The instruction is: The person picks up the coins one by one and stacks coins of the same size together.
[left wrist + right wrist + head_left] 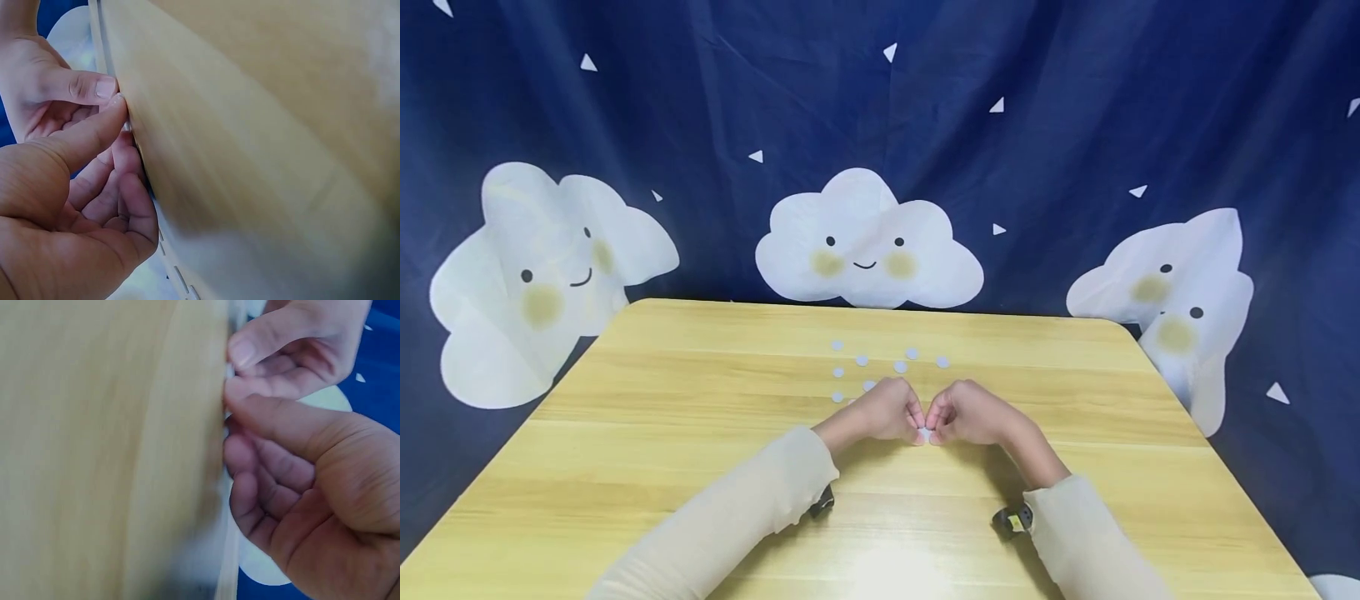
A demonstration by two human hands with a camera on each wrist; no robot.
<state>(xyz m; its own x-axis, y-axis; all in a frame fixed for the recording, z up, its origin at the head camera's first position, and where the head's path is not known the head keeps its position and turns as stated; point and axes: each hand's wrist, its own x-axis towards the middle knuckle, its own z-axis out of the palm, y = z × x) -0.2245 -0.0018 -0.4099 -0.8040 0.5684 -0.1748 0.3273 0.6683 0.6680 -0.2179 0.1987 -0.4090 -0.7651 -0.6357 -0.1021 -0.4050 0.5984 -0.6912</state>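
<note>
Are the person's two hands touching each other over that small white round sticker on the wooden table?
Touching. In the head view the left hand and right hand meet fingertip to fingertip at the small white round sticker; the left wrist view shows the thumbs pressed together.

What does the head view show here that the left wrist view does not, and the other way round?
Only the head view shows the loose white round stickers scattered on the table beyond the hands, the cloud-print backdrop, both cream sleeves and the whole wooden table.

Only the left wrist view shows, close up, the left hand's thumb meeting the right hand's thumb at the table surface.

Both show the two hands with fingertips together, pinching a small white piece low against the table.
</note>
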